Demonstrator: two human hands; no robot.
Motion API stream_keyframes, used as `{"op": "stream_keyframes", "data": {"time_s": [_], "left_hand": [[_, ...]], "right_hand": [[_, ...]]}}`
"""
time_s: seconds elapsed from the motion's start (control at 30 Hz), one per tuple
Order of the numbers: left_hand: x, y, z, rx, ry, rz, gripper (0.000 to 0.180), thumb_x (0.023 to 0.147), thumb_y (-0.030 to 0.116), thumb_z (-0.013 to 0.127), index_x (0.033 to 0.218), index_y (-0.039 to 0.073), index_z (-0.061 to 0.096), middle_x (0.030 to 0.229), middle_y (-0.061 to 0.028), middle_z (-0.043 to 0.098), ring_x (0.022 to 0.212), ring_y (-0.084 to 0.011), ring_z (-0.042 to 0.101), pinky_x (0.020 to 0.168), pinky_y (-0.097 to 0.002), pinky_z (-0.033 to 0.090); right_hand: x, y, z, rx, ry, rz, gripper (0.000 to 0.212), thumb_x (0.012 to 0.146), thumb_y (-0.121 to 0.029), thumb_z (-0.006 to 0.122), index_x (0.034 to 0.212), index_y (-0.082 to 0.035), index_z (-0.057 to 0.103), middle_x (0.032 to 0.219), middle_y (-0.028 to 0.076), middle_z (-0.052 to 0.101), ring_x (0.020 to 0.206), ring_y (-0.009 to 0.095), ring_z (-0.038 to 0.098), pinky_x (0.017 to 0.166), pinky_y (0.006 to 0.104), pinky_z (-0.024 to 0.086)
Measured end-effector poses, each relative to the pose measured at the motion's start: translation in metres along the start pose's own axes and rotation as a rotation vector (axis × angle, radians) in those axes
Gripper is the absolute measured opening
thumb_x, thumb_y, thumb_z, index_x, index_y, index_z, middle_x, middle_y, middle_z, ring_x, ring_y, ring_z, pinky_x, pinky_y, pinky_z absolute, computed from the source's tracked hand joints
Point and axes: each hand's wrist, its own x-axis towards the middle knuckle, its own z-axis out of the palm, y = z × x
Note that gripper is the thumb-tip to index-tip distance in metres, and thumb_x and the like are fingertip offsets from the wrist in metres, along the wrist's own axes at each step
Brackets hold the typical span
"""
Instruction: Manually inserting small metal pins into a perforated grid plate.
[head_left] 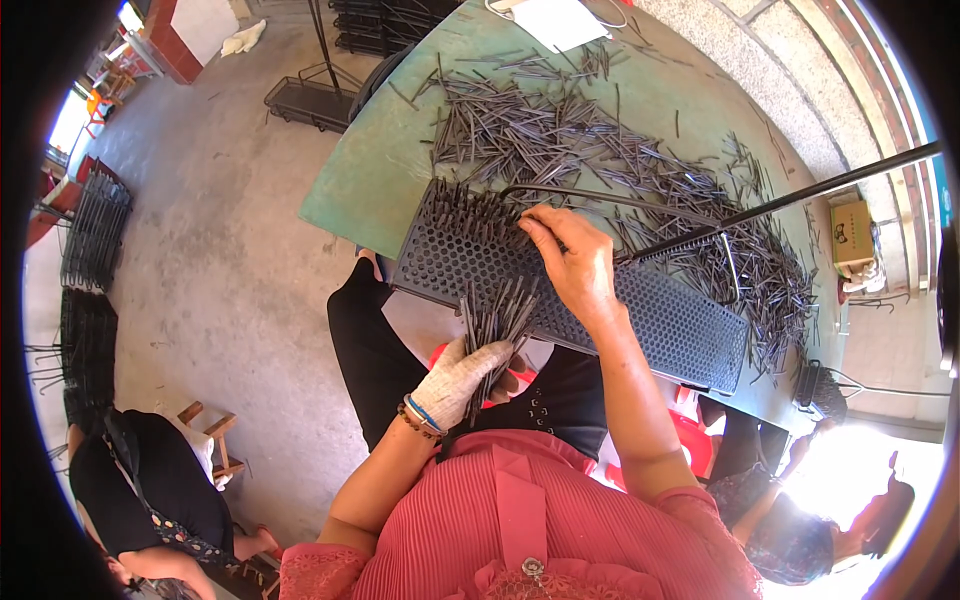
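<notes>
The blouse [440,520] is coral-pink and finely pleated, with lace on the 2 short sleeves [325,572] and 1 round ornament [532,567] at the front. The trousers [358,335] are black. The left hand [462,375] wears 1 whitish knitted glove [442,388], and near it are 1 blue band [420,410] and brown beads [420,426].

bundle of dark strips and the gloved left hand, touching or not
Touching. The head view shows the gloved left hand wrapped across the bundle of dark strips, whose ends stick out above and below the grip.

Workshop: concrete floor [230,270], stacked black racks [97,230]
</notes>
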Motion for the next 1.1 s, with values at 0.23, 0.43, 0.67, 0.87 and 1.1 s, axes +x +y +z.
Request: {"op": "stream_keyframes", "data": {"time_s": [0.23, 0.43, 0.67, 0.87, 1.1], "left_hand": [[0.001, 0.000, -0.003, 0.011, -0.008, 0.014, 0.034, 0.092, 0.032, 0.061, 0.106, 0.002, 0.061, 0.086, -0.0074, 0.067, 0.068, -0.0134, 0.063, 0.059, -0.0263, 0.053], [0.002, -0.001, -0.003, 0.006, -0.010, 0.006, 0.033, 0.092, 0.031, 0.062, 0.105, 0.000, 0.061, 0.084, -0.0072, 0.067, 0.068, -0.0130, 0.062, 0.058, -0.0259, 0.052], [0.001, -0.002, 0.002, -0.063, -0.036, 0.032, 0.030, 0.092, 0.027, 0.063, 0.105, 0.000, 0.060, 0.087, -0.0084, 0.067, 0.067, -0.0127, 0.061, 0.059, -0.0261, 0.051], [0.003, -0.007, -0.001, -0.054, -0.021, 0.077, 0.027, 0.094, 0.024, 0.062, 0.105, -0.001, 0.060, 0.087, -0.0085, 0.067, 0.067, -0.0129, 0.061, 0.059, -0.0267, 0.051], [-0.002, 0.001, 0.002, 0.053, -0.089, 0.137, 0.027, 0.093, 0.022, 0.064, 0.105, -0.001, 0.061, 0.089, -0.0078, 0.067, 0.069, -0.0124, 0.062, 0.060, -0.0263, 0.052]], "right_hand": [[-0.008, 0.003, 0.010, -0.045, 0.005, -0.020, 0.017, 0.084, -0.004, 0.071, 0.101, 0.000, 0.070, 0.093, 0.014, 0.069, 0.080, 0.028, 0.067, 0.072, 0.0327, 0.053], [-0.011, 0.006, 0.009, -0.072, 0.010, -0.101, 0.020, 0.084, -0.004, 0.071, 0.104, -0.001, 0.070, 0.097, 0.013, 0.067, 0.085, 0.028, 0.065, 0.075, 0.0339, 0.052], [-0.008, 0.002, 0.005, -0.225, -0.104, -0.180, 0.020, 0.080, -0.004, 0.073, 0.100, -0.003, 0.071, 0.102, 0.010, 0.065, 0.090, 0.029, 0.062, 0.081, 0.0371, 0.050], [-0.017, -0.008, -0.005, 0.004, 0.019, 0.074, 0.017, 0.085, -0.011, 0.073, 0.097, 0.000, 0.071, 0.088, 0.010, 0.067, 0.077, 0.021, 0.064, 0.071, 0.0304, 0.050], [-0.032, -0.014, -0.029, 0.426, -0.384, 0.577, 0.022, 0.090, -0.017, 0.070, 0.102, 0.002, 0.072, 0.093, 0.006, 0.071, 0.084, 0.010, 0.061, 0.074, 0.0239, 0.048]]}}
